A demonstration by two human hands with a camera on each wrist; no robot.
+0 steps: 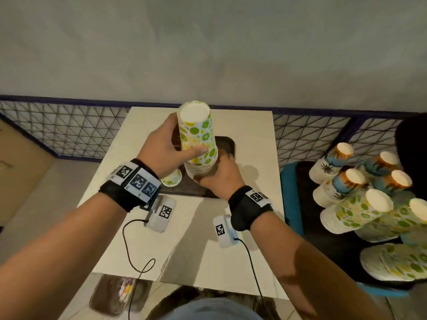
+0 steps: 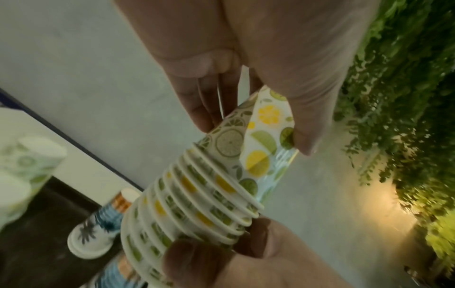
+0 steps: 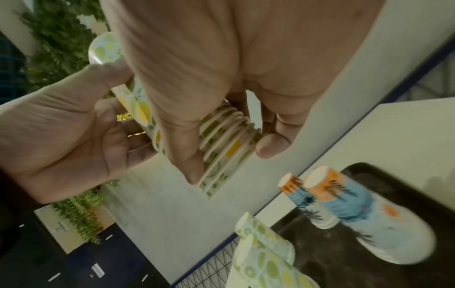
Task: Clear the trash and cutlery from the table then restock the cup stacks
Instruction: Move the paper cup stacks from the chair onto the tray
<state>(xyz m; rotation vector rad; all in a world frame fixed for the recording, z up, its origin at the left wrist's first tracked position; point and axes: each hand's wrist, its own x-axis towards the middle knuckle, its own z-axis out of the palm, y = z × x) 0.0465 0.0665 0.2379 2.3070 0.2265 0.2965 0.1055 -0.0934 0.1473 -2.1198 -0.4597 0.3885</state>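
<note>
You've got the citrus-print cup stack (image 1: pixel 199 139) up off the table, held upside down over the dark tray (image 1: pixel 227 146), bases toward the camera and the bunched rims at the bottom. Your left hand (image 1: pixel 161 151) wraps the upper cup's wall, thumb (image 1: pixel 195 150) laid across the printed front, fingers round the far side. In the left wrist view that thumb presses the lemon print while the fingers (image 2: pixel 197 109) curl behind the cup. Your right hand (image 1: pixel 220 174) is lower, cupped round the ring of rims; the right wrist view shows the thumb (image 3: pixel 273 146) on one side and a finger down the other, pinching the ridged rims (image 3: pixel 226 136) between them. So both hands are closed on that one stack, left above, right below, almost touching each other.

Under your left wrist one more citrus cup (image 1: pixel 171 179) sits at the tray's near-left corner. The tray rests on the pale table (image 1: pixel 249 227), toward its far edge. Two white tagged devices (image 1: pixel 161 213) hang by your wrists, cables trailing toward you.

Off to your right, on a separate dark tray (image 1: pixel 307 204), stand more upside-down stacks: palm-print ones (image 1: pixel 332 162) at the back, citrus ones (image 1: pixel 353 214) nearer. A wire mesh fence (image 1: pixel 69 132) runs behind the table.
</note>
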